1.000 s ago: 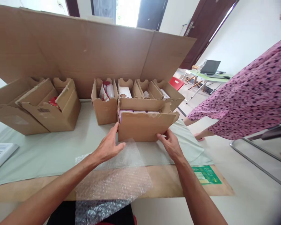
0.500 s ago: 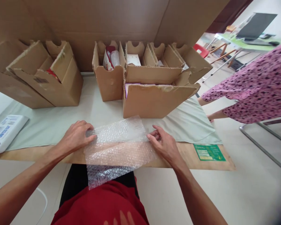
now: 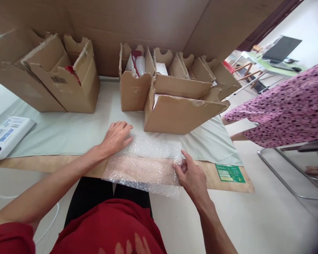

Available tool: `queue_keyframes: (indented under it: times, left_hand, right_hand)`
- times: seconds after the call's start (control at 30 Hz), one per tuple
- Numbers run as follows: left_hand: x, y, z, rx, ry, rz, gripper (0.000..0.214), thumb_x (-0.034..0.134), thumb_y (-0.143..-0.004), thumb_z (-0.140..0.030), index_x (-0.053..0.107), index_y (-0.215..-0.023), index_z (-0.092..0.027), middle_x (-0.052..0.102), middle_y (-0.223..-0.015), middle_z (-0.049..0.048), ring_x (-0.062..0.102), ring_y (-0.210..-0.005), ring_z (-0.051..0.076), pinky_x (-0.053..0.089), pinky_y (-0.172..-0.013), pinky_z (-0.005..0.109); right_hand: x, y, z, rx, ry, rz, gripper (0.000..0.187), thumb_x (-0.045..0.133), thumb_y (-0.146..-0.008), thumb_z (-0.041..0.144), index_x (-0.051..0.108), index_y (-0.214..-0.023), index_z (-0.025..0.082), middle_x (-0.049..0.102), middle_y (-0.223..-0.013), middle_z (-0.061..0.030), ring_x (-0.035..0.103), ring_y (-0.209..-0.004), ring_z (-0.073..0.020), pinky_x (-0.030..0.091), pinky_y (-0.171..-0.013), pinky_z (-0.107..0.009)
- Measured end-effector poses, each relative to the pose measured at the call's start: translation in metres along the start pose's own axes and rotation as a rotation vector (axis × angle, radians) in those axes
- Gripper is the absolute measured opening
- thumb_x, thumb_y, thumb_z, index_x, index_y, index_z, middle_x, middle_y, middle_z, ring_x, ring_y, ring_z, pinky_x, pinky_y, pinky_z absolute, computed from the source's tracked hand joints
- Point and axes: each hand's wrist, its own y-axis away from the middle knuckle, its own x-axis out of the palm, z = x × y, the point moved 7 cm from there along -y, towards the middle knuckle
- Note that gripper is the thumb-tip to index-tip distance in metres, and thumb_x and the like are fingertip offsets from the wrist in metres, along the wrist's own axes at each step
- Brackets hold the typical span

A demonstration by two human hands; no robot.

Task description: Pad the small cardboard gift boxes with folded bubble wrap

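Note:
A clear sheet of bubble wrap (image 3: 148,165) lies across the table's front edge, its lower part hanging over my lap. My left hand (image 3: 117,138) rests palm down at the sheet's upper left corner, fingers stretched forward and the thumb out to the side. At the right edge my right hand (image 3: 193,176) has the sheet between thumb and curled fingers, with the index finger reaching along that edge. Just beyond the sheet stands a low cardboard bin (image 3: 180,114).
More open cardboard bins stand behind, one holding red and white packets (image 3: 136,65); others (image 3: 76,91) are at the left. A white device (image 3: 12,135) lies at far left. A green card (image 3: 230,173) is on the wooden edge. A person in a pink patterned garment (image 3: 286,106) stands at right.
The bubble wrap has shifted right and turned straighter to the table edge. My left hand moved right and forward along its upper corner; my right hand moved slightly right and down.

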Motion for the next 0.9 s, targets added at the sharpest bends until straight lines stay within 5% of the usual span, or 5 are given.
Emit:
queue_keyframes:
  times: [0.17,0.37,0.47,0.63,0.9]
  left_hand:
    - [-0.009,0.028,-0.035,0.124,0.042,-0.126,0.03,0.053,-0.096,-0.02,0.062,-0.124,-0.015,0.064,-0.132,0.0191,0.059,-0.122,0.034,0.048,-0.1,0.051]
    - [0.034,0.036,-0.068,0.332,0.019,0.166,0.048,0.05,-0.1,-0.032,0.05,-0.145,-0.014,0.046,-0.159,0.0175,0.034,-0.152,0.032,0.026,-0.123,0.053]
    - [0.049,0.046,-0.04,0.226,-0.021,0.273,0.062,0.047,-0.101,-0.046,0.04,-0.154,-0.013,0.034,-0.165,0.0196,0.027,-0.155,0.034,0.021,-0.125,0.054]
    - [0.028,0.085,-0.006,0.163,0.036,0.227,0.071,0.045,-0.1,-0.055,0.035,-0.156,-0.013,0.027,-0.167,0.0207,0.022,-0.156,0.037,0.019,-0.126,0.055]
    - [0.005,0.112,-0.026,0.416,0.113,0.348,0.085,0.075,-0.08,-0.043,0.039,-0.155,-0.022,0.032,-0.166,0.0174,0.028,-0.153,0.039,0.015,-0.127,0.061]
  right_hand:
    - [-0.017,-0.007,0.02,-0.197,0.03,-0.203,0.038,0.054,-0.098,0.034,0.061,-0.131,0.018,0.07,-0.121,-0.0167,0.067,-0.105,-0.0328,0.051,-0.094,-0.049]
    - [0.051,-0.02,0.097,-0.591,0.001,0.172,0.044,0.05,-0.101,0.028,0.053,-0.143,0.015,0.051,-0.153,-0.018,0.051,-0.138,-0.033,0.046,-0.109,-0.05]
    - [0.057,-0.022,0.069,-0.556,0.136,0.224,0.047,0.049,-0.103,0.033,0.051,-0.146,0.015,0.047,-0.156,-0.0182,0.046,-0.143,-0.0345,0.041,-0.113,-0.052]
    - [0.005,0.013,-0.005,-0.391,0.159,0.011,0.052,0.048,-0.104,0.041,0.044,-0.151,0.021,0.054,-0.151,-0.0175,0.048,-0.141,-0.0354,0.04,-0.109,-0.055]
    - [0.016,0.068,0.03,-0.589,0.063,0.056,0.043,0.058,-0.098,0.023,0.056,-0.141,0.019,0.058,-0.147,-0.0175,0.052,-0.138,-0.0327,0.046,-0.104,-0.051]
